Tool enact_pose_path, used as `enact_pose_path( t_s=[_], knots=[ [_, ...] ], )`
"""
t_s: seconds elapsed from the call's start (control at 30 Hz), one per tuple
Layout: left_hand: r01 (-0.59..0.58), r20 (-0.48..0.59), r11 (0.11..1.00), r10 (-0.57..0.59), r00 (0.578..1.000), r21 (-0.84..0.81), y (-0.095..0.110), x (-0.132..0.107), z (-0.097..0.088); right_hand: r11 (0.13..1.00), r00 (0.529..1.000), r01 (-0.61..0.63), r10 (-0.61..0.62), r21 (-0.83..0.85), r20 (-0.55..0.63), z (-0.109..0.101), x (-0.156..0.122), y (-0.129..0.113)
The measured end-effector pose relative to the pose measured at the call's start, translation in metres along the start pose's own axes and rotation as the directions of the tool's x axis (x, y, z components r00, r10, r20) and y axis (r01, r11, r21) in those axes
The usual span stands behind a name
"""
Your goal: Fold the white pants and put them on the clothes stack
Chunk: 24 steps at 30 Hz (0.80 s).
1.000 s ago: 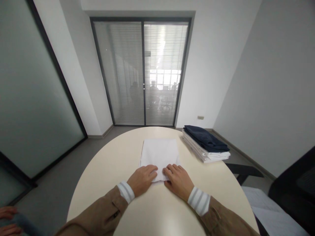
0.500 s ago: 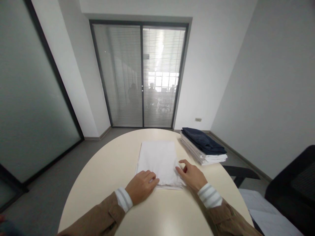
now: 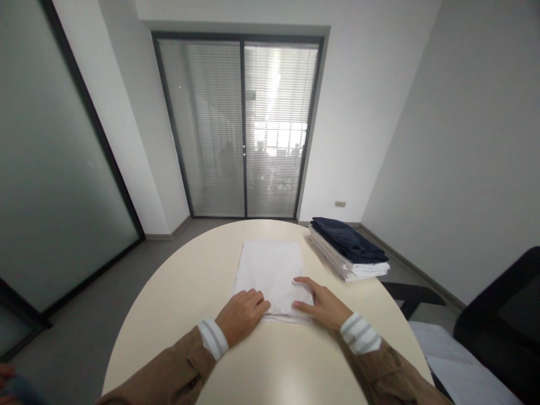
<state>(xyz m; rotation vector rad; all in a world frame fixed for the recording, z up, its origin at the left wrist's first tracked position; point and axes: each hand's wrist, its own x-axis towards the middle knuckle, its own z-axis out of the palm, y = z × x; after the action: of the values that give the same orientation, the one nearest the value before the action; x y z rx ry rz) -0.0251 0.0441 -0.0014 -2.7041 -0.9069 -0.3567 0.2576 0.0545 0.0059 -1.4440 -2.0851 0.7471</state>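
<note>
A folded white cloth (image 3: 270, 267), perhaps a garment, lies flat on the round cream table (image 3: 177, 292) in front of me. My left hand (image 3: 241, 316) is at its near left corner, with fingers bent together over the edge and the thumb along the front. The undersides of those fingers are hidden. On the near right part of the cloth, my right hand (image 3: 327, 304) rests with thumb and forefinger spread apart, touching the fabric. Its other fingers are mostly out of sight behind the forefinger.
A stack of folded white cloths (image 3: 333, 259) with dark navy folded fabric (image 3: 350, 239) on top stands at the table's right rim. A black chair (image 3: 502, 320) with white sheets (image 3: 459, 360) beside it is at the right. Part of a person's hand (image 3: 6, 374) shows at the lower left edge.
My right hand has moved left from the cloth's right edge onto its top, and its fingers have spread. The ruffled right edge now looks flatter. My left hand has barely moved.
</note>
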Motion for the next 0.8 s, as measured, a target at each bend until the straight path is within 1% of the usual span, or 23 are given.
enact_pose_path(
  t_s=[0.07, 0.13, 0.2, 0.23, 0.3, 0.37, 0.4, 0.47, 0.53, 0.57, 0.6, 0.63, 0.7, 0.73, 0.8],
  knots=[
    [0.012, 0.005, 1.000, -0.012, 1.000, 0.004, 0.000, 0.001, 0.000, 0.996, 0.999, 0.023, -0.026, 0.081, 0.044, 0.001, 0.002, 0.004],
    [0.026, 0.004, 1.000, -0.026, 1.000, 0.011, -0.001, 0.001, 0.000, 0.989, 0.999, 0.035, -0.041, 0.145, 0.034, 0.002, 0.004, 0.008],
    [0.042, 0.011, 0.999, -0.042, 0.999, 0.011, -0.002, 0.000, 0.000, 0.986, 0.999, 0.041, -0.044, 0.160, 0.018, 0.003, 0.004, 0.009],
    [0.044, 0.022, 0.999, -0.044, 0.999, 0.006, -0.003, 0.000, -0.001, 0.989, 0.999, 0.047, -0.050, 0.139, 0.017, 0.003, 0.004, 0.009],
    [0.045, 0.046, 0.999, -0.044, 0.998, -0.019, -0.004, -0.001, -0.002, 0.997, 0.998, 0.054, -0.055, 0.053, 0.030, 0.002, 0.002, 0.006],
    [0.045, 0.057, 0.997, -0.042, 0.997, -0.058, -0.004, -0.002, -0.003, 0.996, 0.998, 0.056, -0.054, -0.075, 0.026, -0.002, -0.001, 0.000],
    [0.054, 0.053, 0.995, -0.050, 0.997, -0.079, -0.004, -0.002, -0.004, 0.988, 0.998, 0.059, -0.060, -0.146, -0.002, -0.004, -0.002, -0.003],
    [0.084, 0.035, 0.990, -0.080, 0.996, -0.117, -0.003, -0.001, -0.004, 0.954, 0.987, 0.070, -0.109, -0.291, -0.119, -0.008, -0.003, -0.011],
    [0.120, 0.020, 0.982, -0.119, 0.993, -0.148, -0.001, 0.000, -0.003, 0.911, 0.946, 0.089, -0.204, -0.403, -0.251, -0.009, -0.003, -0.020],
    [0.139, 0.013, 0.977, -0.139, 0.990, -0.162, -0.001, 0.000, -0.003, 0.892, 0.925, 0.112, -0.255, -0.437, -0.283, -0.007, -0.003, -0.025],
    [0.154, 0.003, 0.972, -0.156, 0.988, -0.179, 0.000, 0.000, -0.002, 0.876, 0.910, 0.150, -0.304, -0.458, -0.283, -0.003, -0.003, -0.028],
    [0.164, -0.013, 0.967, -0.170, 0.985, -0.196, 0.000, 0.000, -0.001, 0.861, 0.904, 0.199, -0.346, -0.469, -0.252, 0.001, -0.002, -0.031],
    [0.168, -0.053, 0.961, -0.183, 0.982, -0.219, 0.000, -0.002, 0.003, 0.833, 0.912, 0.294, -0.391, -0.468, -0.123, 0.013, -0.002, -0.032],
    [0.170, -0.061, 0.960, -0.188, 0.980, -0.223, -0.001, -0.004, 0.006, 0.831, 0.924, 0.315, -0.380, -0.459, -0.054, 0.020, -0.002, -0.031],
    [0.189, -0.026, 0.957, -0.199, 0.980, -0.221, -0.004, -0.007, 0.011, 0.853, 0.953, 0.294, -0.296, -0.431, 0.064, 0.030, -0.002, -0.024]
  ],
)
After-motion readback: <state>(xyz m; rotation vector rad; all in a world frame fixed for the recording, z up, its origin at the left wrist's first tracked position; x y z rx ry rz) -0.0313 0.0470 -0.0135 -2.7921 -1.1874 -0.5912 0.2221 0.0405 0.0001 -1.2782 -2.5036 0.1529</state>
